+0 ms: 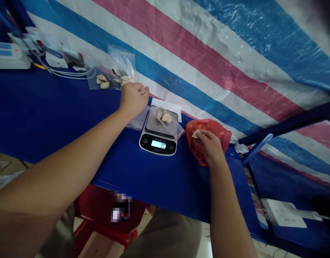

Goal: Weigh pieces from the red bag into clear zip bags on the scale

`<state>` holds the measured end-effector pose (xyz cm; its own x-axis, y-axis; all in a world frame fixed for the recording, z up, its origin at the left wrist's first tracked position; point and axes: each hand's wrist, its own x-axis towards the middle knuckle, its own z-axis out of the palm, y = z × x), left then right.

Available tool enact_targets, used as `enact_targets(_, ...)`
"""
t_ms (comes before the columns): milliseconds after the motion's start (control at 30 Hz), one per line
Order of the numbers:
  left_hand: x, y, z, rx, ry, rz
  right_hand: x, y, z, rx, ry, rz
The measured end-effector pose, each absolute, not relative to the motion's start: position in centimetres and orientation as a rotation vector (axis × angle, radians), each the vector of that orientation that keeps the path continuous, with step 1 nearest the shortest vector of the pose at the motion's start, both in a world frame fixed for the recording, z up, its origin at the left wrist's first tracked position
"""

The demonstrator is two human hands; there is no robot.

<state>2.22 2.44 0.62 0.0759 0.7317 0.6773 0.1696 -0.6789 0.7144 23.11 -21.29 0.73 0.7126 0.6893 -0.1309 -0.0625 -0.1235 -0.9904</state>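
Observation:
A digital scale (pixel 158 145) stands on the blue table, its lit display appearing to read 79. On its plate lies a clear plastic bag (pixel 175 128) with pale slices (pixel 166 118) inside. My left hand (pixel 134 98) is closed above the scale's left side, beside the filled clear bags; what it grips, if anything, cannot be made out. At the right, my right hand (pixel 210 143) pinches a pale slice (pixel 196 133) over the open red plastic bag (pixel 224 134). Two clear bags with pale and dark pieces (pixel 103 81) lie behind my left hand.
Cables (pixel 70 74) and a white device (pixel 10 55) occupy the table's back left. A striped tarp (pixel 165 43) rises behind the table (pixel 154 182). At the right stand a metal frame and a white power strip (pixel 285 213). Below is a red stool (pixel 100 208).

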Motion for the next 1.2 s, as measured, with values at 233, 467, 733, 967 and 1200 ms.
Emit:
enact_targets(233,1.8,2.0,0.8,2.018,0.894,1.708,22.5,-21.9,1.9,-1.592,-0.689,0.777)
enact_targets(467,1.9,1.9,0.7,1.902,0.800,1.630,21.5,-22.3,2.6,-1.660,-0.767,0.809)
enact_targets(733,2.5,0.9,0.8,1.980,0.868,1.417,18.9,-20.6,1.7,-1.573,-0.656,0.810)
enact_targets(967,2.6,0.4,0.6,2.129,0.895,1.246,17.7,-19.6,2.0,-1.270,-0.627,0.957)
enact_targets(1200,2.3,1.6,0.3,1.985,0.892,1.454,19.9,-20.3,1.9,-1.439,-0.337,0.752)
